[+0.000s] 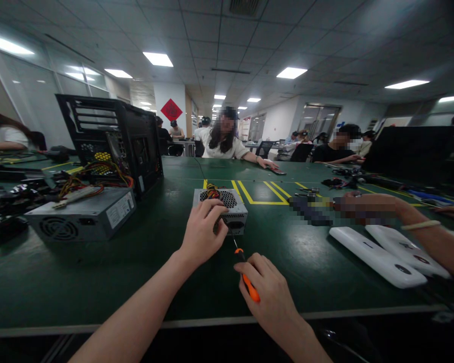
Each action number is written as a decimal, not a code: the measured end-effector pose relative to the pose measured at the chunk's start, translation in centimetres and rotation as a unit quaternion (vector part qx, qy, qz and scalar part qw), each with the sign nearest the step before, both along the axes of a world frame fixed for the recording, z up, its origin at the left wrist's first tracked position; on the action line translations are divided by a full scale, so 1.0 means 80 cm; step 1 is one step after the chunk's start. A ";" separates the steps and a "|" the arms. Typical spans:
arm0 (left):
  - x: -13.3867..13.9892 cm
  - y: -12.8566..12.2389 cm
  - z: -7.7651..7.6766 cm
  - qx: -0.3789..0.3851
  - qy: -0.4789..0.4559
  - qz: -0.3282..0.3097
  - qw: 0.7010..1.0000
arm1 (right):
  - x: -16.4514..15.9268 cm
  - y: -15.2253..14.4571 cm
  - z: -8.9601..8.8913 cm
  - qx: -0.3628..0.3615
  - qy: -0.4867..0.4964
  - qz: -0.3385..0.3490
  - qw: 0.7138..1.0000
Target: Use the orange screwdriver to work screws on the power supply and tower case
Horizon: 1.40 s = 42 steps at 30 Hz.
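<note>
A small grey computer power supply (236,206) stands on the table in front of me, with a perforated top and a bundle of coloured wires behind it. My left hand (207,227) lies over its near left side, fingers curled across the top edge, gripping it. In my right hand (269,286) is an orange and black screwdriver (251,289), held by the handle. The shaft points up and forward to the near face of the power supply. My left fingers partly cover that face, so I cannot tell whether the tip sits in a screw.
To the left are a larger power supply (98,222), a black open computer case (130,146) and tangled cables. Two white devices (378,257) lie at right, beside another person's arm (419,217). A person (225,143) sits across the green table (155,292).
</note>
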<state>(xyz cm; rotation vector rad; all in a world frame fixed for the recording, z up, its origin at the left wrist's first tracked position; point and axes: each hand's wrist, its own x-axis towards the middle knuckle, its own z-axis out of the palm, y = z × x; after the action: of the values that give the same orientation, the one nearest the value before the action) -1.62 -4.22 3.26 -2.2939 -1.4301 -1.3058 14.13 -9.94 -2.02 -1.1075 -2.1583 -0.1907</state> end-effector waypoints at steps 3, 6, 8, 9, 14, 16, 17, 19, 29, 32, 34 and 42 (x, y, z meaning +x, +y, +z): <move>0.002 0.000 -0.008 -0.130 -0.028 -0.032 0.991 | 0.001 -0.001 0.005 -0.012 0.018 0.011 1.000; 0.006 0.011 -0.027 -0.292 -0.047 -0.064 0.953 | 0.001 -0.002 0.007 -0.005 0.039 0.014 0.999; 0.010 0.020 -0.038 -0.394 -0.100 -0.118 0.906 | 0.001 -0.001 0.005 0.005 0.061 0.006 0.998; 0.011 0.024 -0.042 -0.432 -0.136 -0.145 0.880 | 0.000 -0.001 0.003 0.009 0.069 0.001 0.998; 0.015 0.034 -0.048 -0.499 -0.288 -0.218 0.788 | -0.003 -0.001 0.002 0.044 0.039 -0.012 0.998; 0.016 0.035 -0.048 -0.505 -0.317 -0.226 0.770 | -0.004 -0.002 0.005 0.043 0.025 -0.017 0.999; 0.016 0.035 -0.048 -0.508 -0.328 -0.228 0.763 | -0.005 -0.002 0.007 0.038 0.020 -0.018 0.999; 0.017 0.037 -0.049 -0.516 -0.345 -0.233 0.749 | -0.005 -0.003 0.008 0.031 0.014 -0.016 0.999; 0.016 0.044 -0.055 -0.534 -0.398 -0.275 0.693 | -0.005 0.000 0.000 0.045 0.003 -0.021 0.999; 0.015 0.046 -0.057 -0.538 -0.418 -0.282 0.676 | -0.005 0.000 0.002 0.023 -0.002 -0.024 0.999; 0.015 0.048 -0.059 -0.540 -0.426 -0.284 0.669 | -0.003 0.001 0.002 0.008 0.023 -0.024 0.999; 0.017 0.047 -0.058 -0.540 -0.437 -0.273 0.665 | 0.000 0.000 0.001 0.006 0.034 -0.005 0.999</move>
<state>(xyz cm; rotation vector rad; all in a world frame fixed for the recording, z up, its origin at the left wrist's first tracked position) -0.29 -0.48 -1.42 -3.1350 -2.4077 -2.4840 14.13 -9.91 -1.91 -1.1040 -2.0896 -0.1675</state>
